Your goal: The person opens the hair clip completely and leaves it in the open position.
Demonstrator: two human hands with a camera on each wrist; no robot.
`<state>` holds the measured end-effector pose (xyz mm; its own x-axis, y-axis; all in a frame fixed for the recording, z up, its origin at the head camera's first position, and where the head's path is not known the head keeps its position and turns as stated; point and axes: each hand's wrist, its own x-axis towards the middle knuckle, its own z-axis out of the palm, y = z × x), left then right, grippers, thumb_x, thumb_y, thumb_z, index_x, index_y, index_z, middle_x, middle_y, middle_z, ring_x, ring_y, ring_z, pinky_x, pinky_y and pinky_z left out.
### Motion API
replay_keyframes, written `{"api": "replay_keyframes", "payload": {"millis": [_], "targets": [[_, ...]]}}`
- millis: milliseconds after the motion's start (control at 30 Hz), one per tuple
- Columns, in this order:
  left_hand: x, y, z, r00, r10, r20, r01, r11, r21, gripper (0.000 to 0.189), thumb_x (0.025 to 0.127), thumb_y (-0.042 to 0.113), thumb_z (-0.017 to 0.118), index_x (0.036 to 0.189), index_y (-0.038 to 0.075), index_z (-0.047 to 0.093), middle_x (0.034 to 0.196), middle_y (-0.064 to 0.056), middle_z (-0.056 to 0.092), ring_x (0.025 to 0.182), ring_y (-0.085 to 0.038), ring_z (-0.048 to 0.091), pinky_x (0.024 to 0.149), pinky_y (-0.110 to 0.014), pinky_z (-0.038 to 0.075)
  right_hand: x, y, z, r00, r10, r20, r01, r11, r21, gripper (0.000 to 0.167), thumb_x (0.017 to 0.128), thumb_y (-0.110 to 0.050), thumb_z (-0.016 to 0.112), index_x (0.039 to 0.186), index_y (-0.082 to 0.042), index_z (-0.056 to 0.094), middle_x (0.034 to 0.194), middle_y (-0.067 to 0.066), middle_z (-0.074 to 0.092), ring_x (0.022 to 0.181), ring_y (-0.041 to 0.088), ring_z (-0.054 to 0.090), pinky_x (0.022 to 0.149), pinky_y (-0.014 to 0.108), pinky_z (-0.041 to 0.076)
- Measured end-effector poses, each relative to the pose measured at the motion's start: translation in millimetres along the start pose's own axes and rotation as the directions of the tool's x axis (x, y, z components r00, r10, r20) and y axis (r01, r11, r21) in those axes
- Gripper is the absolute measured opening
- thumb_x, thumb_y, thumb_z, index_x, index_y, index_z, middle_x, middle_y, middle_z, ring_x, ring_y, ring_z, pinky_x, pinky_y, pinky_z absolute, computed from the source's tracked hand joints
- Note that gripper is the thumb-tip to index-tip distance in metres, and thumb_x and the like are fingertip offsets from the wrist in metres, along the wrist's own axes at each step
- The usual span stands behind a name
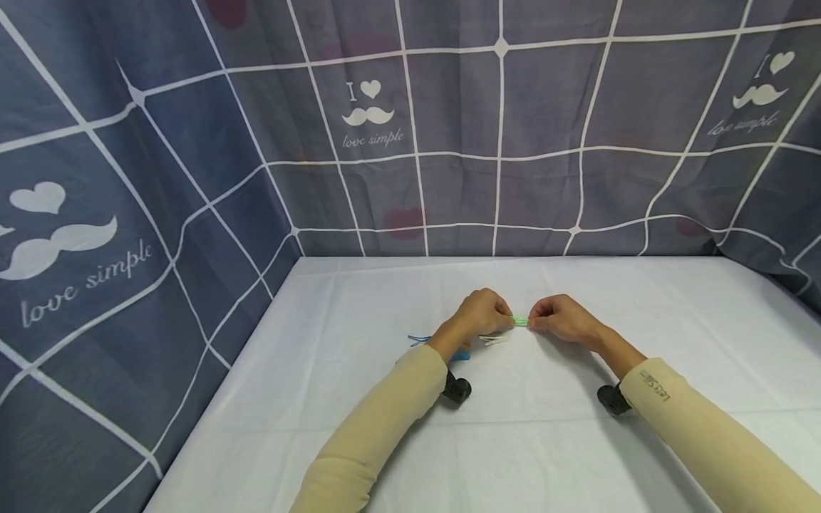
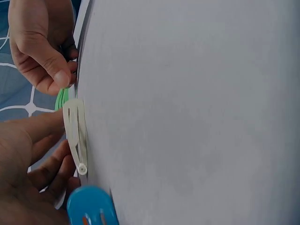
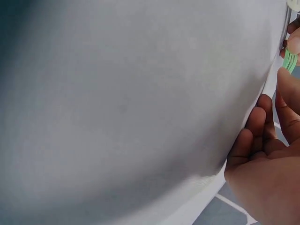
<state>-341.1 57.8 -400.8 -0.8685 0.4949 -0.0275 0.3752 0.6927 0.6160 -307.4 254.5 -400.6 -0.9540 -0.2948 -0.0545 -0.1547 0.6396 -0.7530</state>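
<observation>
Between the fingertips of both hands is a small bundle of thin green strips, apparently green hair clips [image 1: 520,321]. My left hand [image 1: 481,314] pinches its left end, and my right hand [image 1: 564,318] pinches the right end. The fingertips hide part of the bundle. Close below the left hand lie cream snap hair clips [image 1: 492,340]; one fills more of the left wrist view, long and tapered. A blue rounded clip-like piece [image 2: 91,206] shows at the bottom of that view. The right wrist view catches the green strips [image 3: 290,61] at its right edge.
Thin blue clips [image 1: 420,340] lie left of the left wrist, and a blue piece [image 1: 460,355] is partly hidden by the left forearm. A white cloth [image 1: 545,456] covers the table. Dark checked curtains [image 1: 449,192] hang behind and at the sides.
</observation>
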Motion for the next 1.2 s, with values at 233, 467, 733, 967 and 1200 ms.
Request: {"api": "replay_keyframes", "payload": {"millis": [233,467,733,967,1200], "targets": [[-7.4,-3.0,-9.7,0.998,0.058,0.023,-0.058,0.998,-0.002,0.012,0.09,0.021,0.074,0.095,0.011,0.077,0.083,0.01,0.069,0.077,-0.006,0.057,0.068,-0.02,0.044,-3.6,-8,1,0.999,-0.044,0.012,0.043,0.997,0.064,0.006,0.092,-0.004,0.063,0.091,0.003,0.064,0.081,0.006,0.059,0.077,0.019,0.049,0.068,0.028,0.04],[-20.4,-3.3,-26.1,0.993,0.113,0.035,-0.114,0.993,0.008,0.013,0.09,0.023,0.075,0.095,0.011,0.077,0.085,0.01,0.068,0.078,-0.008,0.055,0.068,-0.021,0.044,-10.7,-20,11,0.996,-0.077,-0.034,0.081,0.988,0.128,0.011,0.094,-0.009,0.065,0.094,0.002,0.064,0.085,0.007,0.06,0.08,0.017,0.049,0.07,0.026,0.04],[-46.9,-0.7,-42.9,0.987,0.161,0.022,-0.162,0.986,0.04,0.014,0.09,0.025,0.075,0.095,0.012,0.076,0.088,0.011,0.067,0.083,-0.006,0.056,0.072,-0.021,0.045,-24.5,-37,20,0.989,-0.125,-0.085,0.136,0.981,0.141,0.012,0.093,-0.013,0.068,0.094,-0.002,0.065,0.088,0.007,0.062,0.086,0.021,0.053,0.072,0.027,0.043],[-71.3,-0.5,-41.6,0.979,0.197,0.046,-0.196,0.98,-0.028,0.013,0.089,0.026,0.075,0.094,0.013,0.075,0.087,0.012,0.066,0.081,-0.004,0.058,0.071,-0.019,0.047,-40.0,-43,27,0.991,-0.128,-0.038,0.133,0.974,0.183,0.017,0.094,-0.019,0.068,0.1,-0.003,0.068,0.097,0.013,0.066,0.091,0.026,0.058,0.078,0.033,0.048],[-85.8,-2.1,-40.8,0.972,0.231,0.044,-0.227,0.971,-0.069,0.012,0.09,0.025,0.075,0.093,0.014,0.074,0.085,0.014,0.067,0.083,-0.004,0.06,0.075,-0.02,0.048,-53.9,-47,34,0.989,-0.145,-0.037,0.149,0.972,0.184,0.021,0.094,-0.022,0.068,0.099,-0.002,0.072,0.099,0.013,0.068,0.09,0.034,0.061,0.079,0.031,0.049]]}}
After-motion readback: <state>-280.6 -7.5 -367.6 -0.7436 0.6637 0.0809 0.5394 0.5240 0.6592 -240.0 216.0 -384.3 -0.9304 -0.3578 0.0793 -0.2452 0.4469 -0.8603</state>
